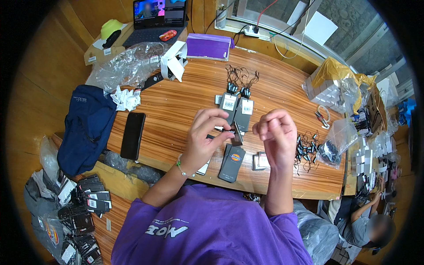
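My left hand [204, 139] pinches a dark hang tag [238, 134] between thumb and fingers, turned nearly edge-on above the table. To its right, my right hand [279, 132] is closed, fingertips pressed together. A thin black string [250, 131] runs from the tag toward those fingers; its end is hidden. Below the hands lies a stack of dark hang tags [231, 164] with a coloured emblem. Beside it sits a small stack of tags with white labels [262, 160]. Behind my hands, labelled tags [229, 105] lie in two columns, their black strings [242, 76] fanned away from me.
Loose black strings with fasteners [308, 151] are heaped at right, near snips [322, 118] and a plastic bag [338, 141]. A phone [133, 136] and navy cloth item [87, 128] lie left. Behind stand a laptop [154, 22] and purple box [208, 47]. Another person [364, 225] sits far right.
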Demonstrator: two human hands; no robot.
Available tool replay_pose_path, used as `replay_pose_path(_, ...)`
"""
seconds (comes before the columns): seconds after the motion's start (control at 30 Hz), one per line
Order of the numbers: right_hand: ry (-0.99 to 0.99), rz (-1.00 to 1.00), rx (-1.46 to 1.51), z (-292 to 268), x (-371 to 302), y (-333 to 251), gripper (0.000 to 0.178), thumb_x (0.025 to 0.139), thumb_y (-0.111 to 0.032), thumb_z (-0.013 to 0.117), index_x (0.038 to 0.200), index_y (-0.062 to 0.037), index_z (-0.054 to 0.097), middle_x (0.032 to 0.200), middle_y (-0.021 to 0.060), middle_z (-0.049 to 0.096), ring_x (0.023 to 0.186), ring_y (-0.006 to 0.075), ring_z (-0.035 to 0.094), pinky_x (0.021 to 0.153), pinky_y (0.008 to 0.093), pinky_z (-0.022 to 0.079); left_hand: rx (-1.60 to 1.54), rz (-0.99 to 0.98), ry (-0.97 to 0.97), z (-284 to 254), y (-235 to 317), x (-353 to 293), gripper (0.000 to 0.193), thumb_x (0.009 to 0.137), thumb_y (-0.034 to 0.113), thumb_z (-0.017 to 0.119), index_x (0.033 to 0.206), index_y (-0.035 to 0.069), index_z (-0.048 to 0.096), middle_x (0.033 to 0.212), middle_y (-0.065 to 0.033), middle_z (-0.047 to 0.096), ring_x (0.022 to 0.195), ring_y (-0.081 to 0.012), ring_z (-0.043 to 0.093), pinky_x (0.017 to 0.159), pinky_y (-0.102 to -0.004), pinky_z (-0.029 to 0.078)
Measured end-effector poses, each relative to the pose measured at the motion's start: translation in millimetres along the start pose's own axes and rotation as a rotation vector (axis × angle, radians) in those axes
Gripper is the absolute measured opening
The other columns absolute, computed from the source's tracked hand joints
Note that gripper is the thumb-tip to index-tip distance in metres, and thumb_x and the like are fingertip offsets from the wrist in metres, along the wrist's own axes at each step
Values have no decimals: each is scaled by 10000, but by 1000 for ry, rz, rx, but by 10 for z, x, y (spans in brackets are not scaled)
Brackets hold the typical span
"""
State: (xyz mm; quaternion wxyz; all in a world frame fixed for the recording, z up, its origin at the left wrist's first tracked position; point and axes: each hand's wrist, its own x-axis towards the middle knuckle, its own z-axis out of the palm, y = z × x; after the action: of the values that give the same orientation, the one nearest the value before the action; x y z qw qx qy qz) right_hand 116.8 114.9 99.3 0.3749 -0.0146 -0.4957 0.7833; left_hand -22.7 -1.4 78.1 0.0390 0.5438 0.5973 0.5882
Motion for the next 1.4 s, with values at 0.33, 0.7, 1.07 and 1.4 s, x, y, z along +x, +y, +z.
replay_pose_path(0.33,-1,112,-537,213,-82,60,199,809,31,538,999,13,481,826,38,542,793,94,558,726,227,429,-168,-118,40,-64,71,-31,169,677,-47,692,818,-15,605,811,-80,624,741,-144,599,663,-250,474)
replay_pose_path(0.7,-94,248,-575,199,-71,4,271,820,28,527,1057,-9,402,698,16,515,688,73,516,650,216,419,-147,-164,-86,-135,141,16,132,673,-12,700,791,-13,639,765,-82,645,710,-147,617,629,-250,478)
replay_pose_path(1.07,-90,269,-283,55,-100,87,283,822,-30,573,1042,-42,395,894,61,554,849,119,521,768,265,425,-408,-342,-123,-104,112,-52,129,689,-24,694,807,-25,642,797,-85,647,737,-126,607,660,-231,483)
replay_pose_path(1.4,-178,215,1,0,-115,355,275,825,-85,588,1034,-74,410,1033,85,487,987,164,474,882,311,377,-621,-429,-103,-32,93,-104,102,739,-30,661,833,-23,623,791,-65,627,727,-99,592,660,-213,492)
